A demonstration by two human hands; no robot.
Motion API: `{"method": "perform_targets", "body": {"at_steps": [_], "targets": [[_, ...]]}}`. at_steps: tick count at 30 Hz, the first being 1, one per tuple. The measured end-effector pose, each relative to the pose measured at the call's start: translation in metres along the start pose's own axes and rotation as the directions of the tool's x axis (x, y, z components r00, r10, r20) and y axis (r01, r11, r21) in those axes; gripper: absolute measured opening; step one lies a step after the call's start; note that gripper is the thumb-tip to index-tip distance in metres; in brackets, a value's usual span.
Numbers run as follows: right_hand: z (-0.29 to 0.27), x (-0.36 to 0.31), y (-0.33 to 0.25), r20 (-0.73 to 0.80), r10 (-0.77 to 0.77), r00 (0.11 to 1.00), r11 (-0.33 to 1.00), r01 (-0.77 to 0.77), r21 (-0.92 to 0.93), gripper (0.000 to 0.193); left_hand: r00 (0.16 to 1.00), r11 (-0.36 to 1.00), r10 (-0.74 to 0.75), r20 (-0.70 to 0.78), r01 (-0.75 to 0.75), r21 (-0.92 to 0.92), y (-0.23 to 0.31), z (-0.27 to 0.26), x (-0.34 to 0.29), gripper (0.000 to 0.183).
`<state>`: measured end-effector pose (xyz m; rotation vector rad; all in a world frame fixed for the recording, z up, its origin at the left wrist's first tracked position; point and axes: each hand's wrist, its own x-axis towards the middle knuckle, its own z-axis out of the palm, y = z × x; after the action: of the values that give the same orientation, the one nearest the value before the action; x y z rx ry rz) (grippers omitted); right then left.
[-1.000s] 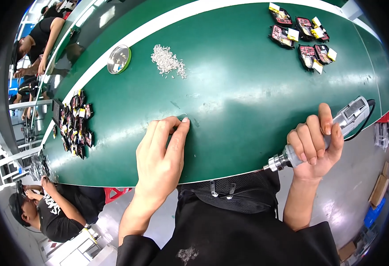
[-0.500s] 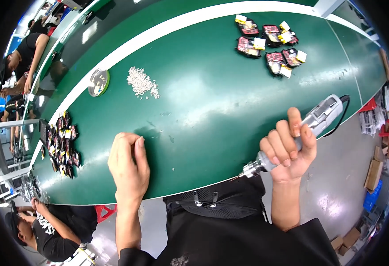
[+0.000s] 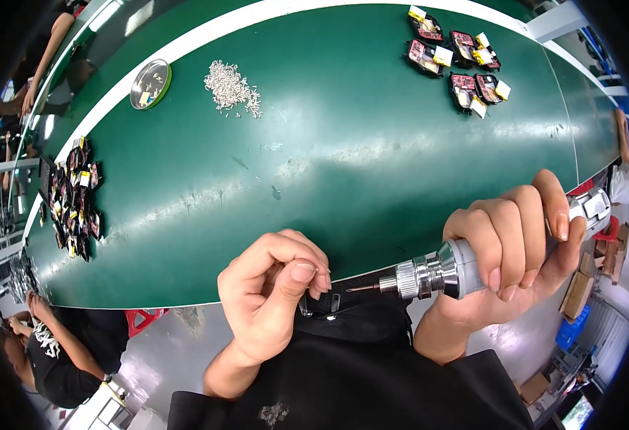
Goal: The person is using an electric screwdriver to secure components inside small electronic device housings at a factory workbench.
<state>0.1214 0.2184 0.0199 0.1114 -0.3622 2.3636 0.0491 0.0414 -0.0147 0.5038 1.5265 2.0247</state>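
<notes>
My right hand (image 3: 504,247) is wrapped round a grey and silver electric screwdriver (image 3: 454,265), held level over the table's near edge. Its thin bit (image 3: 363,288) points left at my left hand (image 3: 275,297). That hand is closed in a pinch, thumb against curled fingers, a short gap from the bit's tip. Whatever the pinch may hold is too small or hidden to make out. Farther off, a pile of small silvery screw-like pieces (image 3: 230,87) lies on the green table (image 3: 314,193).
A round green-rimmed dish (image 3: 151,84) holds small pieces. Several black casings with red insides and yellow-white tags lie far right (image 3: 464,86), more heaped far left (image 3: 76,201). A black pouch (image 3: 350,322) hangs at my front. A co-worker (image 3: 63,351) sits at lower left.
Both hands have come closer to me. My left hand has moved right and closed to a pinch; the screwdriver's bit has swung level, toward it. The view has shifted a little.
</notes>
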Motion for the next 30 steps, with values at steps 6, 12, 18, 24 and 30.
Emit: {"method": "perform_targets", "body": {"at_steps": [6, 12, 18, 24, 30], "targets": [[0.006, 0.000, 0.009, 0.027, -0.001, 1.000, 0.996, 0.003, -0.086, 0.016, 0.993, 0.974, -0.050, 0.109, 0.073, -0.217, -0.005, 0.005, -0.004, 0.015], [0.004, -0.001, 0.005, 0.035, 0.007, 0.999, 0.994, -0.003, -0.108, 0.016, 0.990, 0.972, -0.051, 0.133, 0.080, -0.222, -0.007, 0.008, -0.004, 0.017], [0.001, -0.002, 0.002, 0.054, 0.030, 0.998, 0.991, -0.022, -0.131, 0.016, 0.983, 0.965, -0.078, 0.169, 0.117, -0.234, -0.006, 0.007, -0.004, 0.016], [-0.005, 0.000, 0.000, 0.070, 0.066, 0.995, 0.985, -0.054, -0.161, 0.017, 0.978, 0.978, -0.130, 0.166, 0.153, -0.138, 0.000, 0.008, -0.002, 0.015], [-0.011, -0.001, 0.001, 0.084, 0.026, 0.996, 0.977, -0.008, -0.214, 0.019, 0.962, 0.815, 0.248, 0.113, -0.270, 0.512, -0.009, 0.018, 0.004, 0.010]]}}
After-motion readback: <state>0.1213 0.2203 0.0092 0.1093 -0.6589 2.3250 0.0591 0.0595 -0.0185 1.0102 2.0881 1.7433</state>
